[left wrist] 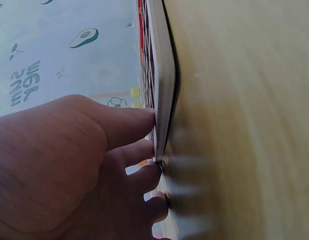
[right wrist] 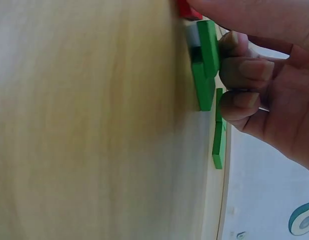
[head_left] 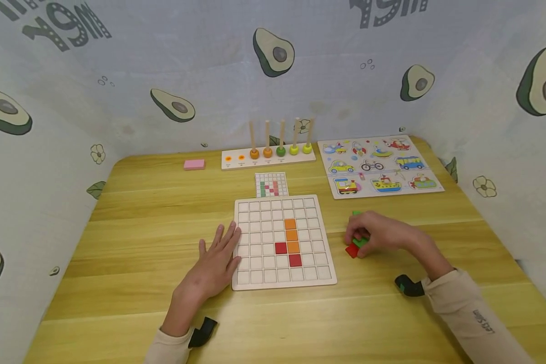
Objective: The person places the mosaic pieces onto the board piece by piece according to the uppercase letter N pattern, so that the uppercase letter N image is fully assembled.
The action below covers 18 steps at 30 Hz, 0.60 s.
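A white square grid board (head_left: 255, 277) lies mid-table, with several orange tiles (head_left: 291, 235) in one column and two red tiles, one (head_left: 280, 248) left of the column and one (head_left: 295, 260) below it. My left hand (head_left: 211, 265) rests along the board's left edge, fingers extended, the thumb (left wrist: 127, 125) against its side. Right of the board, my right hand (head_left: 379, 233) bends over loose tiles, with thumb and index fingertip at a red tile (head_left: 352, 251), seemingly pinching it. Green tiles (right wrist: 203, 82) lie under and beside its curled fingers; the hand partly hides them.
A small pattern card (head_left: 271, 184) touches the board's far side. Behind it stand a peg counting stand (head_left: 268, 157) with beads and a pink block (head_left: 194, 164). A vehicle picture puzzle (head_left: 382, 167) lies at the back right. Avocado-print cloth surrounds the table.
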Motion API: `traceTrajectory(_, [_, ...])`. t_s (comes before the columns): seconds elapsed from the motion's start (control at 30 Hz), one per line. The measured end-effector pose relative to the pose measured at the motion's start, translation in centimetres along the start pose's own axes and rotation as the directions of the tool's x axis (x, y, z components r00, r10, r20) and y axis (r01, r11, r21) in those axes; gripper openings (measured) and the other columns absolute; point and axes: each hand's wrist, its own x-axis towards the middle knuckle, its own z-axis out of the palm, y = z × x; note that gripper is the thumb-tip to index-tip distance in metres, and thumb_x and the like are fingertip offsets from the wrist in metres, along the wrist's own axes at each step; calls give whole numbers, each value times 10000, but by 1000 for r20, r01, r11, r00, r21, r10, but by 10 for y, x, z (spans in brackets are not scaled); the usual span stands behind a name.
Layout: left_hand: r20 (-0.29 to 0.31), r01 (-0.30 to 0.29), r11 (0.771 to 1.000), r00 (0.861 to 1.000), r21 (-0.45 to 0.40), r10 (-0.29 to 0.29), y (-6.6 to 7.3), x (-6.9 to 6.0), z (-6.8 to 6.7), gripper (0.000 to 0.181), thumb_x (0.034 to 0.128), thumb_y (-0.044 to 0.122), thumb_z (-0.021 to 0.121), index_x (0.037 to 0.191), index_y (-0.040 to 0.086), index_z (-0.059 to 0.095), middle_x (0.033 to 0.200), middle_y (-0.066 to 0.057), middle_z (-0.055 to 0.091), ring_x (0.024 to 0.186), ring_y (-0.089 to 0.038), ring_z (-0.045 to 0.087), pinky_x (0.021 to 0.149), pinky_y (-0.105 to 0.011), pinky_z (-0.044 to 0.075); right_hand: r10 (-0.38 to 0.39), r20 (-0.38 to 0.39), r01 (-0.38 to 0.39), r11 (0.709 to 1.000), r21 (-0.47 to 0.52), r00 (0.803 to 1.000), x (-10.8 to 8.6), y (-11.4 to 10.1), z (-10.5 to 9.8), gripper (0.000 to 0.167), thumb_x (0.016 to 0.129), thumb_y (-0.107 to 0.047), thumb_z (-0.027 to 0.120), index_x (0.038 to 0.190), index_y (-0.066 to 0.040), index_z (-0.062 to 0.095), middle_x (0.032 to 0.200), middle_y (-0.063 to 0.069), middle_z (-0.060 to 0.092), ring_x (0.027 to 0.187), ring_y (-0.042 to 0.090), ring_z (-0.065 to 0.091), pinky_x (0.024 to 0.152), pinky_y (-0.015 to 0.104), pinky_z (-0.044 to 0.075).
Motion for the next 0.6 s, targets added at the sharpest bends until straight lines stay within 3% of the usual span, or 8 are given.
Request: traceTrajectory(0.6, [-2,-10,1000,1000,-13,10,0,-2,-1,641,1139,146,533,1708,24,262,1802,-133,146,1664,-412,39,1217,-802,-4,36,3,-36,999,-38,999,6,2,2,237,791,-162,979,869,-174,756,884,-83,599,821,123,514,725,254,462])
